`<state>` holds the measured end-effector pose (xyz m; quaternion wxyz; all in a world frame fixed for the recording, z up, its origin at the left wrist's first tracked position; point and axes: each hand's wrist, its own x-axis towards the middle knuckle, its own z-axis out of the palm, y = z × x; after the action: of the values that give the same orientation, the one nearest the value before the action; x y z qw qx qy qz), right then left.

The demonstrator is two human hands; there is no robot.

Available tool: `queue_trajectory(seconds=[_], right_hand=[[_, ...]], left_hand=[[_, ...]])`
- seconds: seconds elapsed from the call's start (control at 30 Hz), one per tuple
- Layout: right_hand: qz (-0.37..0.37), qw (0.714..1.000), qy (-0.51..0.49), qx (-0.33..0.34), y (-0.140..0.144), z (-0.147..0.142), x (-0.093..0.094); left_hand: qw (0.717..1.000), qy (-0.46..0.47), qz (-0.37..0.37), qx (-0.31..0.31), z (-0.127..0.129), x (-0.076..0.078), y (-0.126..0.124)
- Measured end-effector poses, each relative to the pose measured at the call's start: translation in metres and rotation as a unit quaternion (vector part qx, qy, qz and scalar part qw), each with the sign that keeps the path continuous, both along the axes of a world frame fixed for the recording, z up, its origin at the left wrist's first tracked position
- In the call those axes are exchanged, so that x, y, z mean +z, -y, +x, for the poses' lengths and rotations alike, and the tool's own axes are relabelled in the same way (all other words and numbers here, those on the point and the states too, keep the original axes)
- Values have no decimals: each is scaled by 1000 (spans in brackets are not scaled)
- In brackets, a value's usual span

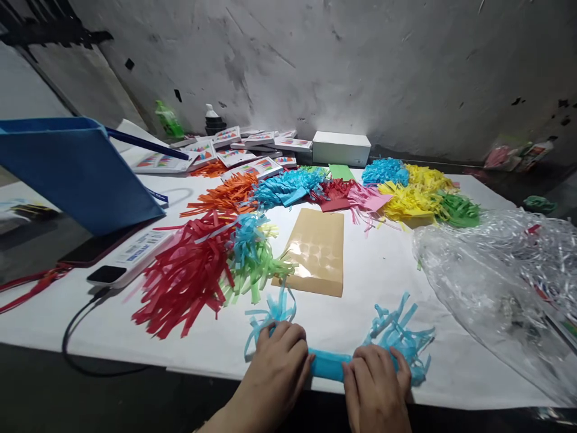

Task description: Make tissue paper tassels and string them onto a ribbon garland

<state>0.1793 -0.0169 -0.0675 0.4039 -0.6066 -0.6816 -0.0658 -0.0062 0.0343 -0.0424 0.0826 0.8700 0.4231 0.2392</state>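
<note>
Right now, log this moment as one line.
left hand: shut on blue fringed paper roll | right hand: shut on it | roll lies on white table

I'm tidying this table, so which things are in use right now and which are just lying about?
In use: left hand, right hand, rolled light blue fringed paper.

Lying about: red fringe pile, tan sticker sheet, clear plastic bag, white box, blue bag.

Looks like a makeshift craft workshop for paper decorations. Shown by a work table covered in white sheeting and strewn with heaps of fringed tissue paper in many colours, stacked printed packs at the back, a sticker sheet, crinkled clear plastic bags, and a rough, stained plaster wall.
</note>
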Motion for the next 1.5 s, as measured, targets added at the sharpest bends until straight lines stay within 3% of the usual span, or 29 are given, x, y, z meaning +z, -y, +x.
queue_trajectory(seconds=[0.07,0.13,0.27,0.4,0.5,0.63,0.73,0.83,0.9,1.0,1.1,1.2,1.33,1.5], right_hand=[[-5,1000,16,-21,-3,-1,0],[14,1000,21,8,-5,2,-1],[72,988,33,131,-2,10,-8],[101,982,53,148,5,17,-11],[89,984,34,151,8,17,-8],[50,991,-42,116,11,11,-4],[12,997,-47,54,12,5,-2],[27,999,-23,14,12,3,-3],[34,998,-1,50,12,4,-4],[36,989,34,138,11,10,-3],[73,981,57,169,10,16,-3],[99,980,24,171,10,19,-1],[32,984,14,177,14,20,5],[-20,996,-62,65,22,9,2]], left_hand=[[999,-31,-18,15,4,2,-5],[1000,-20,-4,19,5,2,-10],[995,7,42,-86,-2,1,-10],[986,6,62,-154,-13,-2,-4],[985,40,78,-148,-16,-9,0],[991,72,65,-93,-10,-9,3],[999,25,20,-42,-2,0,4],[1000,-12,-13,-3,3,6,3],[1000,-7,-4,-19,3,6,2],[993,15,32,-110,-2,3,1],[983,45,73,-161,-7,1,0],[981,72,84,-161,-9,0,1],[986,68,55,-139,-7,-2,4],[994,54,-50,-81,0,5,15]])
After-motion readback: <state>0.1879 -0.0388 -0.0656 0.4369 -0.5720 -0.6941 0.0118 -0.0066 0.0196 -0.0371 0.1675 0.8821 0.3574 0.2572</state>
